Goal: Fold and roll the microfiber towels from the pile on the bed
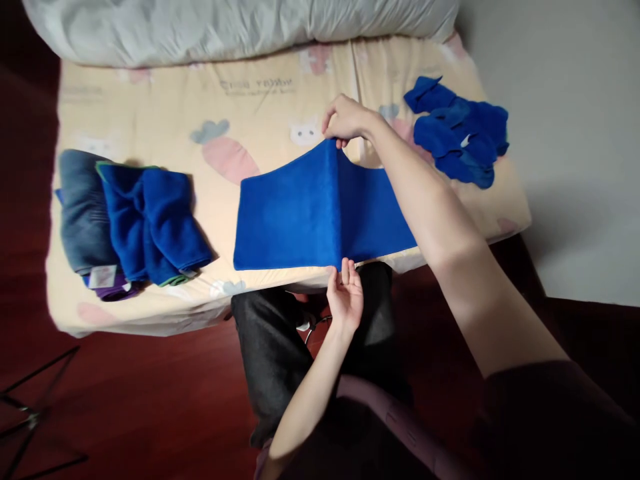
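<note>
A blue cloth (290, 217) is spread near the bed's front edge, its middle raised into a ridge between my two hands. At the ridge's far end, my right hand (347, 120) pinches the cloth's edge. My left hand (346, 297), palm up, grips the near end of the same ridge with its fingertips. Both side parts of the cloth slope down onto the sheet; my right forearm covers some of its right part.
Folded blue cloths (155, 223) and a grey-blue one (83, 213) lie at the left. A crumpled blue pile (460, 133) is at the right. Behind runs a pale rolled quilt (240, 27) on the patterned bed (165, 107). Black stand legs (33, 420) show lower left.
</note>
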